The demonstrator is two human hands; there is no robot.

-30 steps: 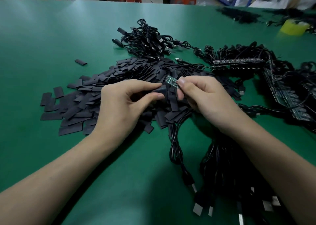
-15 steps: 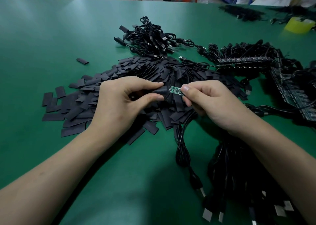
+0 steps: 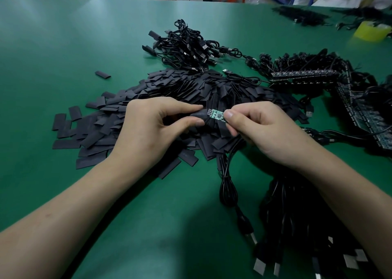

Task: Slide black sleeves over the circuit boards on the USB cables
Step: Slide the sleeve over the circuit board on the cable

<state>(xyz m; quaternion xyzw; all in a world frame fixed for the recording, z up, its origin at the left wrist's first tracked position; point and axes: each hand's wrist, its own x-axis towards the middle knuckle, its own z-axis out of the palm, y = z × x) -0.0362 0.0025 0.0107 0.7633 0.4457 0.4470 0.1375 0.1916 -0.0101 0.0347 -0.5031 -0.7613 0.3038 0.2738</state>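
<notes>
At the bottom right, a dark heap of cables [image 3: 297,225] runs under the right forearm, and its USB plugs [image 3: 259,267] are cut off by the frame edge. One black cable [image 3: 228,185] hangs in a loop from the right hand [image 3: 265,130], whose thumb and forefinger pinch the far end of a small green circuit board [image 3: 216,115], held just above the table [image 3: 63,45]. The left hand [image 3: 152,130] pinches a black sleeve [image 3: 199,116] between thumb and forefinger, its mouth meeting the board's pin end; whether the board has entered it is hard to tell. Behind lies the pile of flat sleeves [image 3: 169,92], then a tangled cable bundle [image 3: 186,45]. A yellow roll [image 3: 371,31] beyond is blurred.
</notes>
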